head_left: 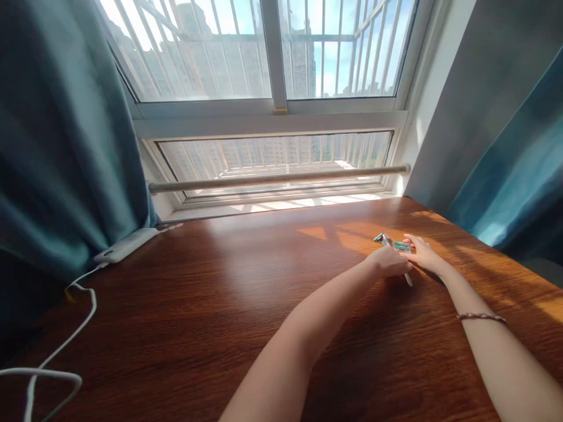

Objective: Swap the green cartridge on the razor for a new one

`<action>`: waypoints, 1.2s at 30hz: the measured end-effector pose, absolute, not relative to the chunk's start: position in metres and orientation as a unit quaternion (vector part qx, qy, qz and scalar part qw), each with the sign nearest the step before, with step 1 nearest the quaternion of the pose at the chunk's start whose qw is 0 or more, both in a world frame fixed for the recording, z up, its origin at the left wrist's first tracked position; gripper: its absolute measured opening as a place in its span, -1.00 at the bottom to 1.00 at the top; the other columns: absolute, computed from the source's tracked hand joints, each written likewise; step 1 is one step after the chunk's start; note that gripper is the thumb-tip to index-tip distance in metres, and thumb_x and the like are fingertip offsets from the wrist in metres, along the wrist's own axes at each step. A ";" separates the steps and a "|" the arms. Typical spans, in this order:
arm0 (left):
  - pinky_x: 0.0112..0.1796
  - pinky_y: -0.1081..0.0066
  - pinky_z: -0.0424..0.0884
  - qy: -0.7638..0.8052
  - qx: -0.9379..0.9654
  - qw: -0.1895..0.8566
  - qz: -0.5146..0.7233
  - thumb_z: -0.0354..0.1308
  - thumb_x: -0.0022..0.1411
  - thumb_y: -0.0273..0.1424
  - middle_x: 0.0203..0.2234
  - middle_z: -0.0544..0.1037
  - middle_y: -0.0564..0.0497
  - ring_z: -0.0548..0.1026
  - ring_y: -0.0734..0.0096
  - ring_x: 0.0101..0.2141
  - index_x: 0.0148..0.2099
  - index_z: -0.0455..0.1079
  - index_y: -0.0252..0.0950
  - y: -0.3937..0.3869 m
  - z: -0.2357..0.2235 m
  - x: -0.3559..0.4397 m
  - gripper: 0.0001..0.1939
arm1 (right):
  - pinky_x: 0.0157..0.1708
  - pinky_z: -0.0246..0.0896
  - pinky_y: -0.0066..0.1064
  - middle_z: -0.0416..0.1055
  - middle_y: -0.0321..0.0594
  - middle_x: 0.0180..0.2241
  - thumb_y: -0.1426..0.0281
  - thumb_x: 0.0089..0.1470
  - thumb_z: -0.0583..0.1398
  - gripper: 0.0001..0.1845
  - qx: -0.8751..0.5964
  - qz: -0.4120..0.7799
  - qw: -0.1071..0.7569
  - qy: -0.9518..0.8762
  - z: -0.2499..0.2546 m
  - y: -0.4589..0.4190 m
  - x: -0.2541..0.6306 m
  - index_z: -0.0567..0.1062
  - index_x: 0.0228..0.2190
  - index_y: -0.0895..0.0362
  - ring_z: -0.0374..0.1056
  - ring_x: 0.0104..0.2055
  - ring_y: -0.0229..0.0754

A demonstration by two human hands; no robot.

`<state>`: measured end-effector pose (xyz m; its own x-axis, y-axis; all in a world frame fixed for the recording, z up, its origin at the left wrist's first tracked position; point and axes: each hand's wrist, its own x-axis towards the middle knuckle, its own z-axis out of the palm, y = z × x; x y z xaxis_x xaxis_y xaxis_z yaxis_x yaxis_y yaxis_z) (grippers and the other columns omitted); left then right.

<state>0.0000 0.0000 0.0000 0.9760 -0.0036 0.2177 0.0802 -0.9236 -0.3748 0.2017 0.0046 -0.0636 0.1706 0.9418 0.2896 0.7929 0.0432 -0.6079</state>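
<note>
While the wood-grain worktop point(197, 328) spreads below the window point(281, 111), a blue curtain point(70, 140) hangs at left, a white elongated device point(127, 245) beside it. Both hands at the worktop's right side, close together: left hand point(389, 262) closed round a razor point(387, 240), head and handle end protruding. Small teal-marked case point(402, 247) by the razor, right hand point(422, 255) narrow at its right end; gripping or touching, cannot tell.

Got both arms point(310, 322) stretched fwd n off to the right, w/ L hand point(389, 262) curled, knuckles up, n R hand point(424, 255) rt beside it, fingers point(411, 237) bent.
</note>
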 end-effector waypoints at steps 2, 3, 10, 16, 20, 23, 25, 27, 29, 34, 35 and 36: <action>-0.57 0.44 0.29 -0.009 -0.977 0.193 -0.093 -0.06 0.16 -0.59 -0.53 0.48 -0.08 0.47 0.33 -0.50 -0.38 0.41 -0.35 0.002 0.004 -0.007 -0.78 | -0.07 0.12 -0.10 0.32 -0.03 -0.17 0.28 -0.34 0.29 -0.23 -0.691 0.116 0.351 -0.621 -0.065 0.004 0.200 0.22 -0.04 0.20 0.31 -0.14 0.04; -0.58 0.46 0.28 -0.005 -0.977 0.194 -0.087 -0.06 0.17 -0.58 -0.54 0.48 -0.06 0.46 0.35 -0.51 -0.37 0.41 -0.34 0.003 0.005 -0.011 -0.78 | -0.11 0.17 -0.13 0.32 -0.03 -0.19 0.27 -0.35 0.30 -0.19 -0.694 0.121 0.355 -0.615 -0.066 0.004 0.199 0.19 -0.02 0.21 0.32 -0.17 0.02; -0.46 0.41 0.29 0.000 -0.970 0.225 -0.089 -0.12 0.24 -0.54 -0.41 0.43 -0.09 0.44 0.36 -0.38 -0.24 0.33 -0.35 0.003 0.021 -0.075 -0.80 | -0.28 0.31 -0.25 0.30 0.00 -0.20 0.16 -0.33 0.30 -0.01 -0.700 0.147 0.385 -0.583 -0.050 -0.006 0.179 -0.03 0.07 0.21 0.37 -0.26 -0.06; -0.38 0.39 0.24 -0.059 -0.963 0.248 -0.089 -0.15 0.26 -0.51 -0.32 0.38 -0.09 0.36 0.39 -0.36 -0.22 0.27 -0.35 -0.020 0.034 -0.185 -0.83 | -0.23 0.28 -0.17 0.34 -0.06 -0.21 0.14 -0.35 0.31 0.01 -0.647 0.156 0.386 -0.638 -0.017 -0.019 0.121 -0.01 0.08 0.14 0.36 -0.23 -0.02; -0.40 0.39 0.22 -0.093 -0.959 0.257 -0.069 -0.11 0.25 -0.51 -0.32 0.38 -0.06 0.33 0.40 -0.38 -0.25 0.27 -0.34 -0.041 0.032 -0.263 -0.87 | -0.23 0.29 -0.20 0.34 -0.11 -0.23 0.21 -0.31 0.31 -0.07 -0.574 0.225 0.366 -0.697 -0.016 -0.027 0.050 0.01 0.06 0.12 0.38 -0.30 -0.10; -0.39 0.39 0.21 -0.122 -0.956 0.263 -0.039 -0.09 0.25 -0.49 -0.26 0.37 -0.04 0.31 0.41 -0.38 -0.24 0.26 -0.33 -0.054 0.028 -0.305 -0.88 | -0.27 0.31 -0.25 0.32 -0.16 -0.25 0.30 -0.29 0.30 -0.08 -0.515 0.277 0.352 -0.731 -0.019 -0.029 -0.004 -0.01 0.06 0.12 0.37 -0.35 -0.17; -0.38 0.39 0.21 -0.139 -0.954 0.263 -0.027 -0.08 0.24 -0.49 -0.27 0.38 -0.04 0.31 0.40 -0.37 -0.24 0.26 -0.33 -0.059 0.027 -0.322 -0.89 | -0.24 0.29 -0.24 0.30 -0.17 -0.25 0.34 -0.31 0.31 -0.09 -0.489 0.267 0.348 -0.754 -0.019 -0.028 -0.034 0.00 0.06 0.13 0.35 -0.35 -0.20; -0.37 0.39 0.21 -0.150 -0.955 0.256 -0.023 -0.07 0.24 -0.49 -0.28 0.38 -0.04 0.31 0.40 -0.38 -0.24 0.26 -0.32 -0.061 0.027 -0.330 -0.90 | -0.23 0.28 -0.24 0.29 -0.18 -0.25 0.35 -0.33 0.33 -0.07 -0.479 0.250 0.347 -0.767 -0.017 -0.025 -0.059 0.02 0.06 0.13 0.33 -0.31 -0.18; -0.36 0.39 0.22 -0.152 -0.956 0.248 -0.021 -0.08 0.24 -0.49 -0.29 0.39 -0.05 0.31 0.40 -0.37 -0.22 0.26 -0.32 -0.061 0.027 -0.333 -0.89 | -0.21 0.27 -0.24 0.28 -0.19 -0.27 0.37 -0.35 0.34 -0.06 -0.478 0.243 0.345 -0.770 -0.017 -0.021 -0.076 0.03 0.06 0.12 0.31 -0.28 -0.16; -0.32 0.39 0.22 -0.158 -0.956 0.245 -0.026 -0.11 0.26 -0.49 -0.23 0.39 -0.08 0.32 0.39 -0.35 -0.16 0.25 -0.34 -0.061 0.025 -0.332 -0.84 | -0.11 0.20 -0.21 0.31 -0.20 -0.25 0.35 -0.31 0.33 -0.07 -0.468 0.257 0.364 -0.763 -0.024 -0.016 -0.090 0.01 0.06 0.10 0.31 -0.22 -0.15; -0.32 0.39 0.23 -0.160 -0.956 0.243 -0.030 -0.12 0.26 -0.50 -0.22 0.39 -0.09 0.33 0.39 -0.34 -0.14 0.25 -0.34 -0.061 0.025 -0.332 -0.83 | -0.08 0.18 -0.20 0.31 -0.20 -0.24 0.34 -0.30 0.32 -0.09 -0.463 0.262 0.368 -0.763 -0.026 -0.016 -0.090 0.01 0.06 0.10 0.31 -0.20 -0.15; -0.31 0.39 0.23 -0.161 -0.956 0.241 -0.033 -0.12 0.26 -0.50 -0.20 0.39 -0.10 0.33 0.39 -0.33 -0.11 0.24 -0.34 -0.062 0.024 -0.332 -0.82 | -0.06 0.16 -0.20 0.31 -0.20 -0.24 0.33 -0.28 0.32 -0.10 -0.458 0.267 0.371 -0.763 -0.028 -0.015 -0.089 0.02 0.06 0.09 0.30 -0.19 -0.15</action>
<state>-0.3319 -0.0617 0.0245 0.9456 0.2928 0.1417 0.3250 -0.8319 -0.4498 -0.0888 -0.0154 -0.0275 -0.3063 0.8961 0.3211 0.5009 0.4386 -0.7461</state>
